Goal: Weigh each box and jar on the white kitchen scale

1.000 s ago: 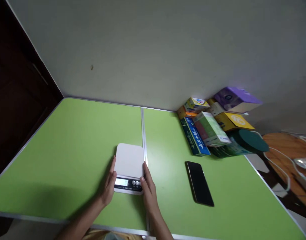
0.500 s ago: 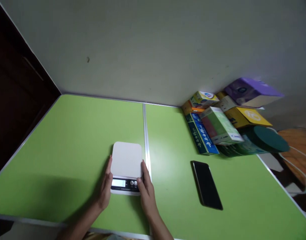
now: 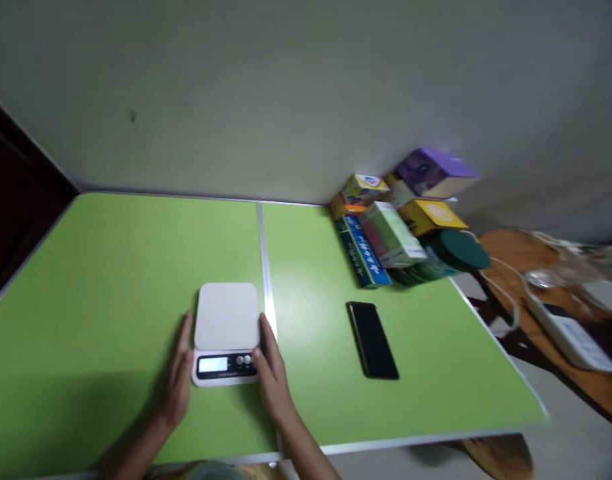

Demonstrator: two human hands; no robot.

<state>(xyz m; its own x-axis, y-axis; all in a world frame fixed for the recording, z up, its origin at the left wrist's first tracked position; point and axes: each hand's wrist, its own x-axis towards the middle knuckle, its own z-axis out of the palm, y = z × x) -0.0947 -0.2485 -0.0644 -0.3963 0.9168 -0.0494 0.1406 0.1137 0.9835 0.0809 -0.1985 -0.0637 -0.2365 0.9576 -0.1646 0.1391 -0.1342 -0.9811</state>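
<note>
A small white kitchen scale (image 3: 227, 323) with a lit display and round buttons rests on the green table (image 3: 111, 267). My left hand (image 3: 180, 377) lies against its left side, fingers straight and together. On the scale's right side rests my right hand (image 3: 270, 373), fingers along the edge and the thumb near the buttons. Both hands clasp the scale between them. Nothing lies on the scale's platform.
A black phone (image 3: 372, 339) lies flat to the right of the scale. Several colourful boxes (image 3: 391, 233) and a dark green round lid (image 3: 456, 250) are piled at the table's far right corner against the wall. A wooden surface (image 3: 536, 287) with white cables stands beyond the right edge.
The view has swung to the right, so the scale and hands sit further left in the picture. Both hands stay at the scale's sides; the scale looks slightly closer to me.
</note>
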